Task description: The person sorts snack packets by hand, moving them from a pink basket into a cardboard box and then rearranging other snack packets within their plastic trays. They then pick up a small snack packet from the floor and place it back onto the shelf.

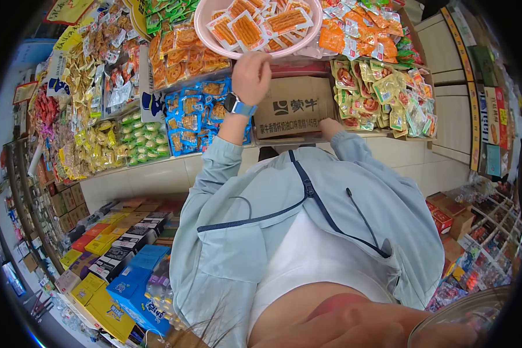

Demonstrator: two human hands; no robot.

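My left hand (252,78), with a watch (238,105) on its wrist, is at the near rim of a pink basin (213,45), its fingers curled against the rim. Flat clear packs of orange-brown stick snacks (249,32) fill the basin. Below it a brown cardboard box (293,95) with dark Chinese print sits between trays of packaged snacks. My right hand (330,127) is at the box's lower right edge; its fingers are mostly hidden.
Blue snack packs (194,113) lie left of the box, and yellow-green packs (377,93) lie right. Orange packs (354,35) are behind. A blue carton (136,281) and other boxes stand at lower left. Shelves (496,127) line the right side.
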